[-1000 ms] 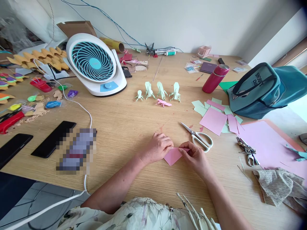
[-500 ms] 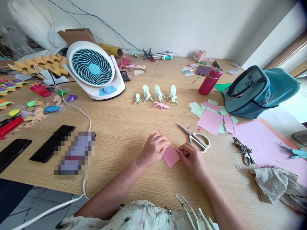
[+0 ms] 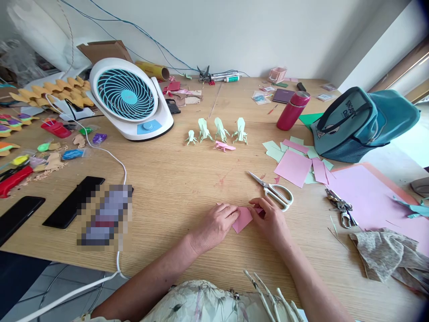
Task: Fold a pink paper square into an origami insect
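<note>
A small sheet of pink paper (image 3: 241,221), partly folded, lies low on the table between my hands. My left hand (image 3: 214,223) presses on its left side, fingers close together and covering that part; a pink corner peeks out above the knuckles. With thumb and forefinger, my right hand (image 3: 270,220) pinches the right part of the paper, which its fingers partly hide. White-handled scissors (image 3: 279,197) lie just beyond my right hand, blades pointing up and left. Farther back stand several pale green folded paper figures (image 3: 221,129), with a pink folded figure (image 3: 224,146) in front.
Pink and green paper pieces (image 3: 293,167) lie right of the scissors, near a red bottle (image 3: 293,111) and a teal bag (image 3: 355,123). Keys (image 3: 342,209) and grey cloth (image 3: 389,255) lie at right. A fan (image 3: 129,96), phones (image 3: 75,201) and a white cable (image 3: 122,163) occupy the left.
My left hand has flattened and slid down over the left part of the pink paper, covering more of it. My right hand keeps its pinch in nearly the same place.
</note>
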### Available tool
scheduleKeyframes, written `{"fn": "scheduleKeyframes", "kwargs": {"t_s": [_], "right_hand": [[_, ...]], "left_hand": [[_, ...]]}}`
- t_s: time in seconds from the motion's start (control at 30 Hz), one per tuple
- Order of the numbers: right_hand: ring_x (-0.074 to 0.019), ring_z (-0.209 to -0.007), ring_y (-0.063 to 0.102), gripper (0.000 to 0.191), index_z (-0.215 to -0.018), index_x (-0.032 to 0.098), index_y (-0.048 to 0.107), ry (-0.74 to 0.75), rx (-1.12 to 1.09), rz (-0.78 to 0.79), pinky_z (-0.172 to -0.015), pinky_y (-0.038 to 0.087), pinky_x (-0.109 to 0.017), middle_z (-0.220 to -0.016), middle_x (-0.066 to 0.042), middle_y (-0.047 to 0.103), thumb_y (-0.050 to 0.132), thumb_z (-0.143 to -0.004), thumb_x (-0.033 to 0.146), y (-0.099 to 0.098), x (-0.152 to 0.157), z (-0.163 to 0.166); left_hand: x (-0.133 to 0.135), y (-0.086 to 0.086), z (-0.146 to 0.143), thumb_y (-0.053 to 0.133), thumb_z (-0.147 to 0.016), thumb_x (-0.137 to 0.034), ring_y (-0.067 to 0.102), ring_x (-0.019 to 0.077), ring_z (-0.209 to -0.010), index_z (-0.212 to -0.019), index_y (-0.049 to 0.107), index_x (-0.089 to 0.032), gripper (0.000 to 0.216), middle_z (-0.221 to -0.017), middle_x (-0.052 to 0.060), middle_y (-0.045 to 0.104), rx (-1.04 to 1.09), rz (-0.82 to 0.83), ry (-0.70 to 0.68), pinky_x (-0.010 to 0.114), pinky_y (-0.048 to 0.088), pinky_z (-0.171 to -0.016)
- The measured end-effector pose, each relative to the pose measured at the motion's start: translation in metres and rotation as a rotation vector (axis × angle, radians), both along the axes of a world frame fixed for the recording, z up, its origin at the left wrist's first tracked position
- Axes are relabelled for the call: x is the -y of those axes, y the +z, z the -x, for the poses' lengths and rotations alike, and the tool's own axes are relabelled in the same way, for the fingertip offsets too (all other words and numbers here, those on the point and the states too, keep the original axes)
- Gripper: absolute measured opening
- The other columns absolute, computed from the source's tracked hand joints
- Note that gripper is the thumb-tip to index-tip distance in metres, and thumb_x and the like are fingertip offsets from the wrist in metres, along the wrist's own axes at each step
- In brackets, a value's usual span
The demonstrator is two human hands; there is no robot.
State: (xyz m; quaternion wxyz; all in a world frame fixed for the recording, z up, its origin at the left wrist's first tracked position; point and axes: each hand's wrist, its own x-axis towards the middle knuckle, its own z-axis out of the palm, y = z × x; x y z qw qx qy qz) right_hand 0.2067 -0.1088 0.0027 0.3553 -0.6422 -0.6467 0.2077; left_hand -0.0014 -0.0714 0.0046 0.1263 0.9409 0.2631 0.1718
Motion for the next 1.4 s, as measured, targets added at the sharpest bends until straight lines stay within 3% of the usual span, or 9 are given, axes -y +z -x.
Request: {"fn": "scheduleKeyframes", "kwargs": {"t_s": [0.2, 0.33, 0.53, 0.63, 0.87, 1.4], "right_hand": [[-0.0191, -0.073, 0.061, 0.014, -0.096, 0.02, 0.065, -0.02, -0.033, 0.015, -0.067, 0.051, -0.032, -0.082, -0.004, 0.059, 0.057, -0.09, 0.03, 0.0, 0.001, -0.005], [-0.0179, -0.069, 0.058, 0.016, -0.097, 0.019, 0.064, -0.031, -0.041, 0.034, -0.065, 0.049, -0.032, -0.08, -0.003, 0.057, 0.056, -0.09, 0.031, 0.0, 0.003, -0.006], [-0.0167, -0.065, 0.054, 0.016, -0.095, 0.02, 0.065, -0.048, -0.041, 0.05, -0.062, 0.048, -0.031, -0.078, -0.002, 0.055, 0.056, -0.09, 0.032, 0.0, 0.004, -0.008], [-0.0178, -0.066, 0.057, 0.017, -0.093, 0.02, 0.065, -0.043, -0.042, 0.078, -0.063, 0.049, -0.032, -0.079, -0.003, 0.058, 0.056, -0.09, 0.034, 0.002, 0.004, -0.007], [-0.0195, -0.069, 0.063, 0.019, -0.091, 0.021, 0.066, -0.047, -0.026, 0.145, -0.064, 0.049, -0.033, -0.085, -0.006, 0.067, 0.057, -0.089, 0.038, 0.005, 0.008, -0.003], [-0.0229, -0.078, 0.067, 0.017, -0.093, 0.022, 0.068, -0.044, -0.045, 0.132, -0.069, 0.052, -0.034, -0.09, -0.007, 0.073, 0.058, -0.087, 0.034, -0.001, 0.007, 0.002]], "left_hand": [[0.002, 0.001, -0.001, 0.043, -0.1, -0.014, 0.058, 0.0226, -0.119, -0.131, 0.055, -0.014, 0.034, -0.133, 0.01, 0.062, -0.106, -0.01, -0.003, 0.04, 0.047, -0.103], [0.007, 0.002, -0.003, 0.045, -0.099, -0.014, 0.052, 0.0221, -0.129, -0.14, 0.047, -0.013, 0.041, -0.138, 0.01, 0.059, -0.167, -0.085, -0.078, 0.038, 0.039, -0.112], [0.017, 0.0, 0.001, 0.06, -0.096, -0.039, 0.044, 0.0264, -0.136, -0.145, 0.043, -0.016, 0.057, -0.148, 0.007, 0.052, -0.197, -0.049, -0.018, 0.041, 0.035, -0.112], [0.021, 0.001, 0.006, 0.058, -0.095, -0.047, 0.038, 0.027, -0.141, -0.15, 0.037, -0.018, 0.065, -0.155, 0.007, 0.044, -0.205, 0.002, -0.011, 0.042, 0.031, -0.115], [0.025, -0.004, 0.01, 0.063, -0.091, -0.052, 0.021, 0.0245, -0.151, -0.158, 0.018, -0.023, 0.086, -0.163, 0.006, 0.029, -0.225, 0.061, -0.015, 0.041, 0.022, -0.121], [0.027, -0.006, 0.012, 0.061, -0.088, -0.059, 0.019, 0.032, -0.152, -0.159, 0.013, -0.029, 0.091, -0.165, 0.006, 0.022, -0.165, 0.082, -0.025, 0.051, 0.026, -0.12]]}}
